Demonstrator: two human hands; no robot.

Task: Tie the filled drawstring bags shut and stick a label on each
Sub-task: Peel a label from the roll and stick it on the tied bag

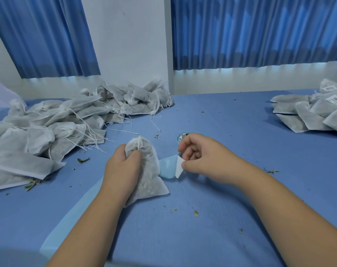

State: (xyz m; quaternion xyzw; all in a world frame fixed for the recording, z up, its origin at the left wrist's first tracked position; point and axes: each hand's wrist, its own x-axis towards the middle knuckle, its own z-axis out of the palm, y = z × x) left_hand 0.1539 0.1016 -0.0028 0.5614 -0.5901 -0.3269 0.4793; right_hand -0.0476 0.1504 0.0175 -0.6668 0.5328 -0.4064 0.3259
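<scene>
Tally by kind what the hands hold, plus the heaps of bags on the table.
Drawstring bag, in left hand: 1
Label, in right hand: 1
Heaps of bags: 2, left heap and right heap
Total: 4

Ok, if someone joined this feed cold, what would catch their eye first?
Dead centre, the left hand grips a filled drawstring bag on the blue table while the right hand pinches a white label beside a pale blue backing strip. Then the big heap of bags with trailing strings across the left, and a smaller labelled stack at the far right.
</scene>
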